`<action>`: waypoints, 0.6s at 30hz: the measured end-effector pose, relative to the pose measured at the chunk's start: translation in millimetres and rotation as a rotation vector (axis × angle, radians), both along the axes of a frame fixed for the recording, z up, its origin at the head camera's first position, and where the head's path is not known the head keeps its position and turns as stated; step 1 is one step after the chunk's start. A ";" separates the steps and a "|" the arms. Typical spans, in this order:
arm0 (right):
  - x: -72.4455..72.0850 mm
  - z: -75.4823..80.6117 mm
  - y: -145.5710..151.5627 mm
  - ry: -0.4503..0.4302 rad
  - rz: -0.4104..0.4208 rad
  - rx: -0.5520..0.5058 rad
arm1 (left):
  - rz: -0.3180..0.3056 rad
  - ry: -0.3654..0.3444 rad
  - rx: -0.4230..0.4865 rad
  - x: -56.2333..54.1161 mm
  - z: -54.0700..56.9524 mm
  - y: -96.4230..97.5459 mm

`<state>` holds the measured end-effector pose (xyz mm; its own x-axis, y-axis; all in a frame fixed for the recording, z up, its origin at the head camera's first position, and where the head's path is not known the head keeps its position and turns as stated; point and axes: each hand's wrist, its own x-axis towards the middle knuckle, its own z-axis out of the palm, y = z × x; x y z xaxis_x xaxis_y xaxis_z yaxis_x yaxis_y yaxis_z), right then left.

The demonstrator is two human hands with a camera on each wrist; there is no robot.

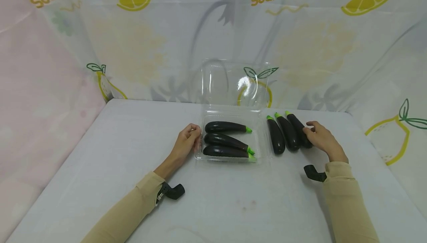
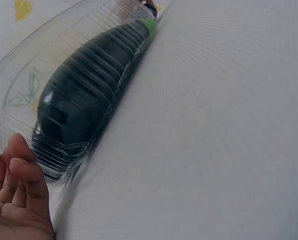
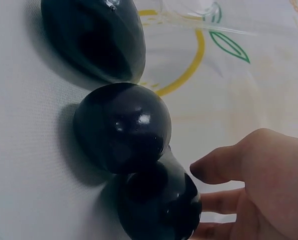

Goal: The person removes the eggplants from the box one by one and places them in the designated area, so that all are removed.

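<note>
A clear plastic clamshell box (image 1: 260, 139) stands on the table with its lid (image 1: 218, 87) raised at the back. Three dark eggplants with green stem ends lie crosswise inside, the nearest eggplant (image 1: 225, 151) along the front wall. At the box's left edge, my left hand (image 1: 187, 139) holds the rim between thumb and bent fingers (image 2: 26, 172). Three more eggplants lie side by side right of the box: a left one (image 1: 276, 135), a middle one (image 1: 287, 131) and a right one (image 1: 299, 128). My right hand (image 1: 321, 137) is at the right one, fingers beside it, thumb (image 3: 216, 165) held off its skin.
A white cloth covers the table (image 1: 213, 206). Behind it hangs a pale curtain (image 1: 173, 39) printed with lemons and lettering, close behind the raised lid. A pink cloth (image 1: 43, 105) hangs along the left side. Black wrist cameras (image 1: 173, 191) sit on both sleeves.
</note>
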<state>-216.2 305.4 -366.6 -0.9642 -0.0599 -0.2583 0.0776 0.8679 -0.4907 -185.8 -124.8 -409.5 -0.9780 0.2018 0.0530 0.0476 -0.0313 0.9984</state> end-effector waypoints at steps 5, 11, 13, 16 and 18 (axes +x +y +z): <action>-0.7 -0.4 1.2 0.013 -0.011 0.003 | 0.001 -0.007 0.005 -0.8 0.6 0.7; 1.0 0.9 1.8 0.037 -0.021 -0.008 | 0.004 -0.017 0.000 -0.3 2.2 1.6; 1.5 1.8 1.7 0.049 -0.023 -0.013 | 0.006 -0.020 -0.004 -0.1 2.4 1.5; 1.7 3.2 0.3 0.078 -0.032 -0.022 | 0.008 -0.025 -0.007 0.3 2.6 1.4; 1.6 4.1 -0.9 0.101 -0.038 -0.027 | 0.008 -0.026 -0.005 0.4 2.5 1.3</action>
